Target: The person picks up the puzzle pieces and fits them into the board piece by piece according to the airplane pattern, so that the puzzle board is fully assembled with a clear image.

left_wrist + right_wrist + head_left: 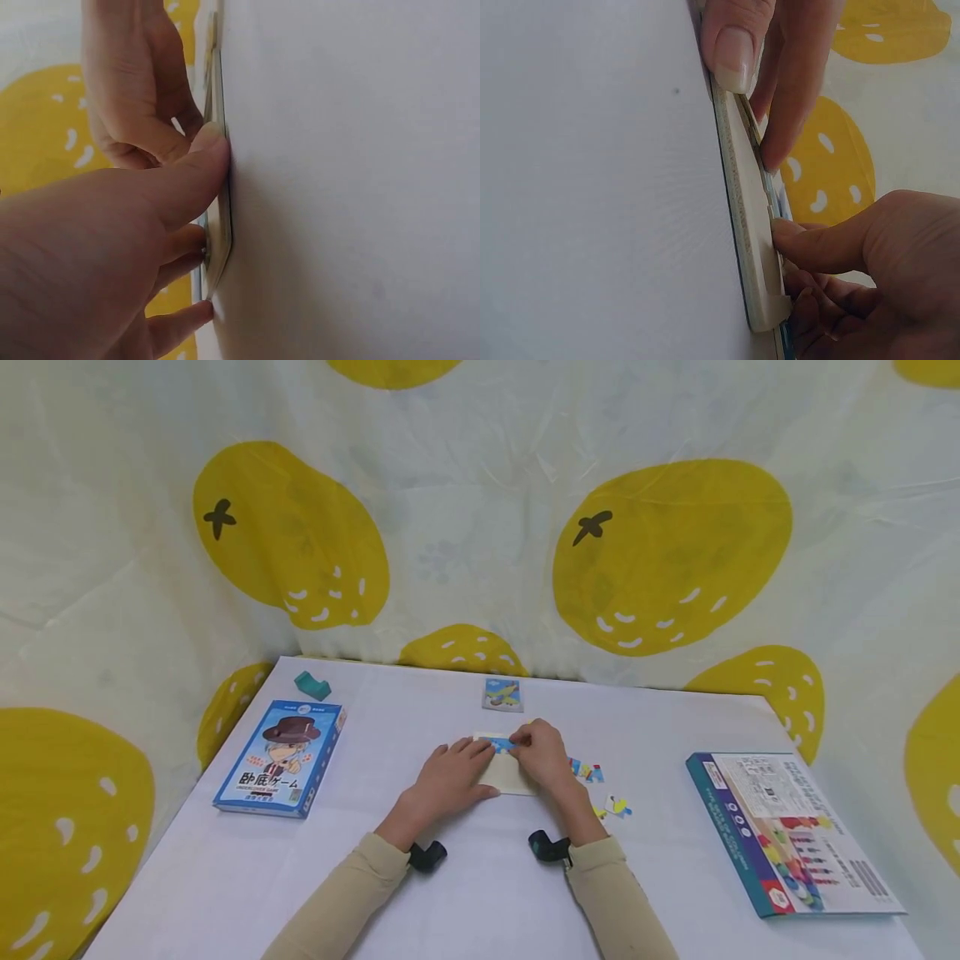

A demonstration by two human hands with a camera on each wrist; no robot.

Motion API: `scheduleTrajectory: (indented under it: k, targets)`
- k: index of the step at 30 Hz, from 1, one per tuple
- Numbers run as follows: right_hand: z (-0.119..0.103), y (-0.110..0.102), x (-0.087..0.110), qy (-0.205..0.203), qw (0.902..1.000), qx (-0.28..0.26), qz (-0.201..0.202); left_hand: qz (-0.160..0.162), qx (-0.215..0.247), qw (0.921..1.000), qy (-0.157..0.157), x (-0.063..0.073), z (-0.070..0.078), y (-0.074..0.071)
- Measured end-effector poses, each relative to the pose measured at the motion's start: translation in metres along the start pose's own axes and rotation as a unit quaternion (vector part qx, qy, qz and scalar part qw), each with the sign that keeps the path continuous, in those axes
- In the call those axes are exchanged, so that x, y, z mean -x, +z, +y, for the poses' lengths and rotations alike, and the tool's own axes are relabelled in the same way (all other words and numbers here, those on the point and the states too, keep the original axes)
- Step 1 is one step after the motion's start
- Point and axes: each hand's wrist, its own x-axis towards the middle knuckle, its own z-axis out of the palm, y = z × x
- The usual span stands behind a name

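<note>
A small cream puzzle board (508,777) lies on the white table, with a strip of blue puzzle pieces (497,744) along its far side. My left hand (448,777) rests across the board's left part, fingers extended to the blue strip and thumb at the near edge. At the upper right of the board, my right hand (542,756) pinches a puzzle piece (780,308) between thumb and fingers; most of it is hidden. In the right wrist view, the left thumb (733,56) presses the board's edge. Loose picture pieces (618,807) lie right of the right forearm.
More loose pieces (587,771) lie beside the right wrist. Behind the board is a small picture card (502,695). A blue game box (281,758) and a teal block (312,686) are at left; a larger flat box (795,835) is at right. A fruit-print curtain (465,568) hangs behind.
</note>
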Motion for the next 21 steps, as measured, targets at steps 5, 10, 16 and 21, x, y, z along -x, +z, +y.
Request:
scheduleTrajectory:
  k: [5,10,16,21]
  targets:
    - [-0.002,-0.003,0.001,-0.003,1.0000,0.000,-0.005,-0.009,-0.003,1.0000,0.000,0.000,0.000,0.003]
    - [-0.002,-0.003,0.000,-0.003,0.9999,0.011,-0.012,-0.013,0.015,0.9995,0.023,-0.001,-0.003,0.005]
    - [-0.001,-0.005,0.000,-0.011,0.9997,0.019,-0.008,-0.016,0.036,0.9980,0.051,0.000,-0.004,0.003]
    - [0.005,-0.011,0.000,-0.026,0.9993,0.012,-0.023,-0.012,0.024,0.9984,0.049,0.000,-0.003,0.003]
